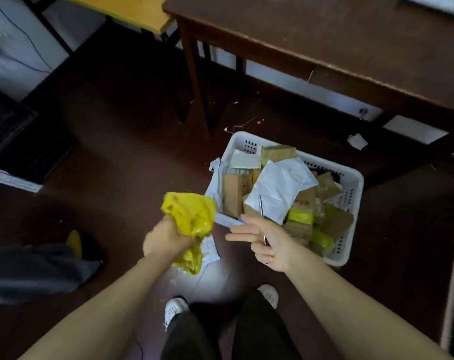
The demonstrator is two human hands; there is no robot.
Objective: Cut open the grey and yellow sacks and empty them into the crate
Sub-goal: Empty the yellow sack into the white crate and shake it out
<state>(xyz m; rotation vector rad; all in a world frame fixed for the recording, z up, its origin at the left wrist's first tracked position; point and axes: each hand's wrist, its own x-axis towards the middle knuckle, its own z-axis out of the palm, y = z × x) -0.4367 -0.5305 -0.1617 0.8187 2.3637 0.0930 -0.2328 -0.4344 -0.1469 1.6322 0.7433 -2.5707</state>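
Progress: the white crate (350,178) on the floor is heaped with cardboard boxes (232,190) and white mailer bags (275,193), so much of the emptying looks done.
Yellow sack: the yellow sack (192,216) is limp and crumpled, and looks already emptied; it hangs just left of the crate, not over it.
Grey sack: a grey sack (33,271) lies slumped on the floor well to the left, with a bit of yellow beside it; whether it is cut or full, I cannot tell.
Left to do: likely discarding the yellow sack, then dealing with the grey one.
Left hand: the left hand (166,240) is closed in a fist around the sack's bunched middle, forearm reaching forward, sack ends sticking out above and below.
Right hand: the right hand (262,242) is palm up beside the crate's near edge, fingers loosely spread, with a thin metal blade (262,219) pinned by the thumb and pointing towards the crate.
Desk: a brown desk (324,35) stands beyond the crate.
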